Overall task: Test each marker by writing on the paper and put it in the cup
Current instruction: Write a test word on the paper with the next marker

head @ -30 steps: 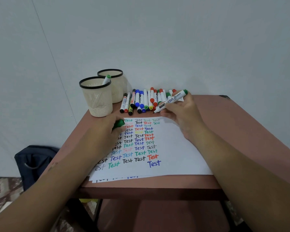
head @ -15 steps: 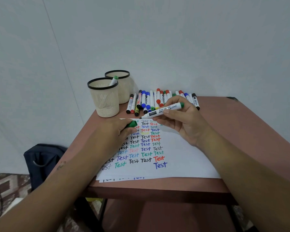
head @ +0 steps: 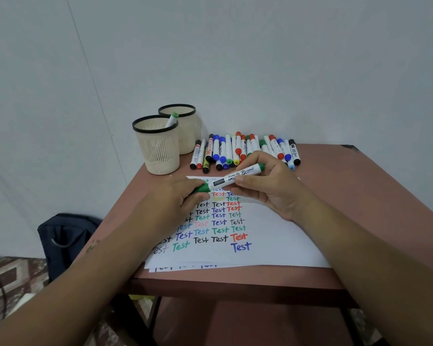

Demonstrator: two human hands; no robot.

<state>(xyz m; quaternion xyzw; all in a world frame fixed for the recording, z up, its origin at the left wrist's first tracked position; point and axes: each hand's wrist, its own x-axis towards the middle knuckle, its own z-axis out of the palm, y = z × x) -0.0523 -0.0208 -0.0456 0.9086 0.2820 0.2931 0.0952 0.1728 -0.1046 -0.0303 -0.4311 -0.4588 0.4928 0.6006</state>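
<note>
A reddish-brown counter [head: 360,196] is standing against a pale wall [head: 235,58], filling the centre and right of the frame. A dark bag [head: 65,240] is sitting on the patterned floor [head: 13,275] at lower left. White paper [head: 280,240], covered with rows of the word "Test" in many colours, is lying at the counter's centre. Two mesh cups are standing at its upper-left corner: the front cup [head: 158,146] is holding one green-tipped marker, and the rear cup [head: 183,128] is just behind it. A row of markers [head: 245,151] is lying to the right of the cups along the far edge.

Both forearms are reaching in from the bottom corners and meeting over the top of the paper. The right hand [head: 270,186] is pinching the white barrel of a green marker [head: 235,177] between thumb and curled fingers, the marker slanting up to the right. The left hand [head: 175,198] is gripping the green cap [head: 203,188] at the marker's lower-left end, the cap touching the barrel.
</note>
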